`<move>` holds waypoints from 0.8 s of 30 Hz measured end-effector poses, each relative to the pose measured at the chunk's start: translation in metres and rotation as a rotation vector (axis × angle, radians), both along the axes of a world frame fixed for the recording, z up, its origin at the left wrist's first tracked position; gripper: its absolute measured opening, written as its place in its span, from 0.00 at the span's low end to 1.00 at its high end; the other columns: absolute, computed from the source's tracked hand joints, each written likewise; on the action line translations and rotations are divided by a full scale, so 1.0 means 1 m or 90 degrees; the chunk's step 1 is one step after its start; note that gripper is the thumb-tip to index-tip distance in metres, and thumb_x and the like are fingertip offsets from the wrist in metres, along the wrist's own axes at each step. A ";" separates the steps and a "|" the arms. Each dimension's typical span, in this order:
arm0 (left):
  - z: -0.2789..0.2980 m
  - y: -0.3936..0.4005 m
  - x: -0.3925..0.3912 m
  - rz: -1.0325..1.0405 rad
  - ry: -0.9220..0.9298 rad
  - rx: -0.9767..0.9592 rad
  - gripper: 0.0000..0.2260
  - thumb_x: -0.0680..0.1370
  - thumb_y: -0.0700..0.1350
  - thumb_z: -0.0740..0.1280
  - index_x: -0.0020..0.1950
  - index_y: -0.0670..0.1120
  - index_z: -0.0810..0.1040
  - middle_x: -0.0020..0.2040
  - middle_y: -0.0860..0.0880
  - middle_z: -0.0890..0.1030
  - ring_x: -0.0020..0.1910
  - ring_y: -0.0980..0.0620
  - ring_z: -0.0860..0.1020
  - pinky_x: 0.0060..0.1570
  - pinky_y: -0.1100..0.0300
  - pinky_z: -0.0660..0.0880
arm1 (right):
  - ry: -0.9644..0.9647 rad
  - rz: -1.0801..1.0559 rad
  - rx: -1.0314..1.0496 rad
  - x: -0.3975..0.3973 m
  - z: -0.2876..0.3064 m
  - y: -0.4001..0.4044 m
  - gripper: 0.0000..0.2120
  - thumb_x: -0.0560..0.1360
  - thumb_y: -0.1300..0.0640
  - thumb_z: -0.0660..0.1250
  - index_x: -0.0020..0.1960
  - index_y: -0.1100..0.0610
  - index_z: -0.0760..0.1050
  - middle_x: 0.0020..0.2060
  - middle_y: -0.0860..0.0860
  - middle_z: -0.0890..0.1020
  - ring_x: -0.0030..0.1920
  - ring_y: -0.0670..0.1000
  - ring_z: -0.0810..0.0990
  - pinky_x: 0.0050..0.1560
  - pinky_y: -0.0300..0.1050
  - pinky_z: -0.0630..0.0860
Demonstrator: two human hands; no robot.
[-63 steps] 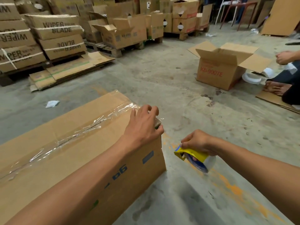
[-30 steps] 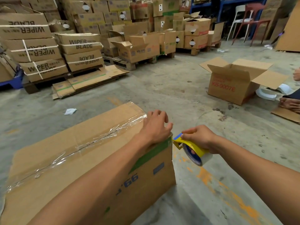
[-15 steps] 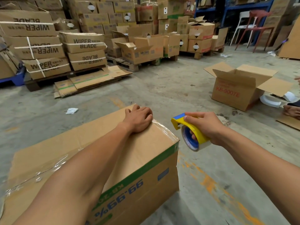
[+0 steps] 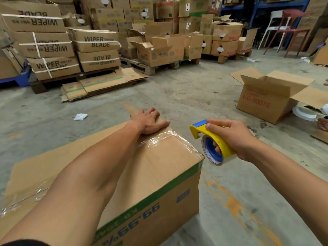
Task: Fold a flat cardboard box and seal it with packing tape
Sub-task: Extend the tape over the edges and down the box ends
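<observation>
A long brown cardboard box [image 4: 154, 171] with a green stripe and blue print lies on the concrete floor in front of me. Clear packing tape [image 4: 159, 139] runs along its top seam and over the right end. My left hand [image 4: 149, 121] rests flat on the far top corner of the box, fingers spread, pressing on the taped cardboard. My right hand [image 4: 229, 135] grips a yellow and blue tape dispenser [image 4: 211, 144] with a clear roll, held in the air just right of the box's end and apart from it.
An open box printed KB-9007E [image 4: 266, 102] stands at the right, with white tape rolls [image 4: 303, 112] and another person's foot [image 4: 323, 123] beside it. Pallets of WIPER BLADE cartons [image 4: 53, 48] and flattened cardboard [image 4: 99, 84] line the back left. Chairs [image 4: 287, 31] stand at the back right.
My left hand slid from the box's right end up onto its far top corner. My right hand lifted the dispenser away from the box end. The view tilted upward.
</observation>
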State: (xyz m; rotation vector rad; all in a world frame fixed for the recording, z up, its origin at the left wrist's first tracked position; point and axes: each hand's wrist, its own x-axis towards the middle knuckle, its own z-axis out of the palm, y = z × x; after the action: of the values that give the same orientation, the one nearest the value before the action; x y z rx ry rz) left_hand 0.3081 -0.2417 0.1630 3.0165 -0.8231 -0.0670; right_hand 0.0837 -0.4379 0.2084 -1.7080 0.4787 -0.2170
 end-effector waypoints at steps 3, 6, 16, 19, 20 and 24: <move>0.000 0.001 0.014 -0.016 -0.009 0.005 0.36 0.72 0.77 0.45 0.70 0.57 0.69 0.74 0.54 0.64 0.70 0.45 0.64 0.62 0.38 0.65 | 0.001 0.004 -0.004 0.001 0.000 0.002 0.17 0.77 0.56 0.70 0.66 0.55 0.78 0.32 0.58 0.82 0.21 0.49 0.77 0.24 0.40 0.77; -0.004 0.000 0.024 -0.020 -0.020 0.000 0.37 0.71 0.77 0.45 0.68 0.55 0.70 0.72 0.53 0.67 0.68 0.45 0.66 0.62 0.39 0.66 | 0.011 0.009 -0.014 0.003 0.000 0.003 0.17 0.77 0.55 0.70 0.66 0.53 0.78 0.33 0.57 0.82 0.21 0.48 0.78 0.24 0.39 0.77; -0.012 -0.007 0.030 0.007 -0.017 -0.093 0.27 0.76 0.69 0.51 0.59 0.49 0.72 0.64 0.46 0.75 0.63 0.44 0.70 0.62 0.45 0.68 | -0.002 0.011 -0.007 0.005 0.005 0.009 0.17 0.76 0.55 0.71 0.65 0.53 0.79 0.34 0.58 0.82 0.21 0.48 0.78 0.24 0.39 0.77; -0.013 -0.016 0.028 0.068 -0.001 -0.166 0.27 0.76 0.64 0.56 0.66 0.46 0.71 0.66 0.42 0.76 0.64 0.40 0.74 0.62 0.46 0.70 | -0.021 0.014 0.001 0.006 0.010 0.012 0.17 0.76 0.55 0.72 0.65 0.53 0.79 0.33 0.58 0.82 0.22 0.49 0.78 0.24 0.40 0.77; -0.012 -0.018 0.027 0.092 -0.015 -0.169 0.27 0.76 0.62 0.57 0.66 0.45 0.72 0.65 0.41 0.77 0.63 0.40 0.75 0.60 0.47 0.71 | -0.028 0.015 0.003 0.006 0.011 0.013 0.17 0.76 0.55 0.72 0.64 0.53 0.79 0.32 0.57 0.81 0.22 0.49 0.77 0.25 0.40 0.77; -0.007 -0.025 0.019 0.154 -0.062 -0.131 0.23 0.80 0.59 0.57 0.59 0.43 0.80 0.59 0.39 0.80 0.57 0.38 0.78 0.48 0.51 0.69 | -0.049 0.017 -0.012 0.008 0.014 0.018 0.17 0.75 0.55 0.72 0.64 0.52 0.80 0.29 0.57 0.82 0.23 0.53 0.77 0.27 0.45 0.81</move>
State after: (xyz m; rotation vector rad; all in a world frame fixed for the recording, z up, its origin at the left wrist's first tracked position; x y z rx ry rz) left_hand 0.3266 -0.2665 0.1556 2.9139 -0.4333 0.1583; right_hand 0.0913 -0.4199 0.2224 -1.7167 0.3975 -0.2666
